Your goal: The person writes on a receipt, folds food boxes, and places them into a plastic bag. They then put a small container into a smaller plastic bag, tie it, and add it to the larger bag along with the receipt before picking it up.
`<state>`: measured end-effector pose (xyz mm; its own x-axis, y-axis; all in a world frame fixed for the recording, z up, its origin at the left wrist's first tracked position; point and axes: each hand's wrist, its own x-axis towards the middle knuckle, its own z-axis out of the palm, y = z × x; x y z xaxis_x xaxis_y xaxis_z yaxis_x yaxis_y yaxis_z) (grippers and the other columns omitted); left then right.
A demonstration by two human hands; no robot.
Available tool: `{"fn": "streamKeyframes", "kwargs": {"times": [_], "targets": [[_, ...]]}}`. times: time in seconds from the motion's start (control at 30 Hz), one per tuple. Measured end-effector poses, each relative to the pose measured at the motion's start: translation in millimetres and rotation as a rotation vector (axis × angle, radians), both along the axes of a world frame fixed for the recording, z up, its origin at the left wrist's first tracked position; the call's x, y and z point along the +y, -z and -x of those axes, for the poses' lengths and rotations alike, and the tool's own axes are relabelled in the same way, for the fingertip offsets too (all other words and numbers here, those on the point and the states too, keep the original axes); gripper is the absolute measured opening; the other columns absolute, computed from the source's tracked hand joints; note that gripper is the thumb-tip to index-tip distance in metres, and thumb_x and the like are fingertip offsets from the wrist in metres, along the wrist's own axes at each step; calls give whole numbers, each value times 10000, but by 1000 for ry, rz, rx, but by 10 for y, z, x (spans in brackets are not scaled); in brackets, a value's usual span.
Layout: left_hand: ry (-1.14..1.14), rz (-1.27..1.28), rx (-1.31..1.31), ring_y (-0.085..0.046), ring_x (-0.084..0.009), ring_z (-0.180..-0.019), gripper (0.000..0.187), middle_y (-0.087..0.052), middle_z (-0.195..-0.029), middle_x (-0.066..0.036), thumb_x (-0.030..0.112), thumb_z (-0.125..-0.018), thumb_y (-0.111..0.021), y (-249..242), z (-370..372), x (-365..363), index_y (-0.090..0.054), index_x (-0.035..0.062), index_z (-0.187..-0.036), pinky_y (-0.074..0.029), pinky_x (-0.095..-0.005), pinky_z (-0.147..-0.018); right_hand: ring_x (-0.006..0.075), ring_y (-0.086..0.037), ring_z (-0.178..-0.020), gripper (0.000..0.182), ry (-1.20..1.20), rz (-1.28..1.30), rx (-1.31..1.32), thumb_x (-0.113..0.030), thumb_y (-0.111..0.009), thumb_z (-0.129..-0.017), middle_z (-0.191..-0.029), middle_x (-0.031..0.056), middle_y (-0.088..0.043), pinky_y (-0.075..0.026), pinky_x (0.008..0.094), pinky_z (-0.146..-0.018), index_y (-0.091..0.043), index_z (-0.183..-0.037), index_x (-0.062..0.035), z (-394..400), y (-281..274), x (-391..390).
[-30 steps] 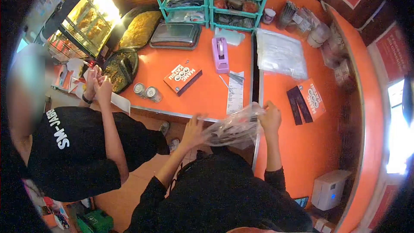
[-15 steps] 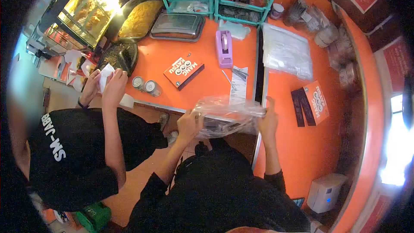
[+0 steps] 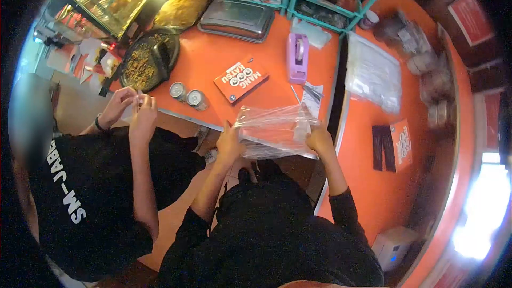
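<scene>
A clear plastic bag point(image 3: 273, 132) is stretched between my two hands, above the front edge of the orange counter point(image 3: 213, 53). My left hand point(image 3: 230, 143) grips its left side, and my right hand point(image 3: 320, 141) grips its right side. Just beyond the bag lie a white receipt point(image 3: 313, 98) and a purple tape dispenser point(image 3: 297, 58). A Mang Katsu box point(image 3: 241, 79) rests on the counter, with two cans point(image 3: 186, 95) to its left.
At left, a co-worker in a black shirt point(image 3: 101, 181) has both hands near a pan of food point(image 3: 146, 64). Teal racks point(image 3: 320, 0) stand at the back. Right of the gap are stacked plastic bags point(image 3: 374, 72) and another box point(image 3: 401, 144).
The view has shifted, so the counter items appear further right. The bag is spread flatter between my hands, and my right hand is a little closer to my left.
</scene>
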<state>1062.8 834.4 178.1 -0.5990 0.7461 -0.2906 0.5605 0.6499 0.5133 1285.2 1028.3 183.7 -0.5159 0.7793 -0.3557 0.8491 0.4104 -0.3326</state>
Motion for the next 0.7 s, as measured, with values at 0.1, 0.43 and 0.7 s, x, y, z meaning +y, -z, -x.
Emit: {"fn": "streamKeyframes", "kwargs": {"times": [0.1, 0.43, 0.7], "targets": [[21, -60, 20, -565, -468, -1006, 670, -452, -1185, -250, 49, -676, -683, 104, 63, -27, -500, 178, -1307, -505, -508, -799, 457, -590, -1012, 530, -146, -58, -4, -192, -563, -794, -1347, 352, -389, -488, 513, -874, -482, -1306, -80, 287, -25, 80], [-147, -123, -13, -585, -507, -927, 516, -455, -1227, -363, 67, -729, -678, 258, 98, -77, -535, 62, -1225, -514, -532, -796, 454, -539, -1098, 548, -239, 38, -119, -175, -653, -725, -1326, 306, -427, -477, 511, -880, -550, -1263, -167, 559, 122, 268], [-194, -75, -164, -587, -522, -897, 718, -240, -1338, -440, -56, -712, -578, 500, 3, 33, -347, 110, -1371, -522, -539, -771, 397, -399, -1237, 423, -753, -151, 288, -250, -747, -719, -1301, 196, -438, -346, 482, -1055, -672, -1130, -186, 1569, -644, 994]]}}
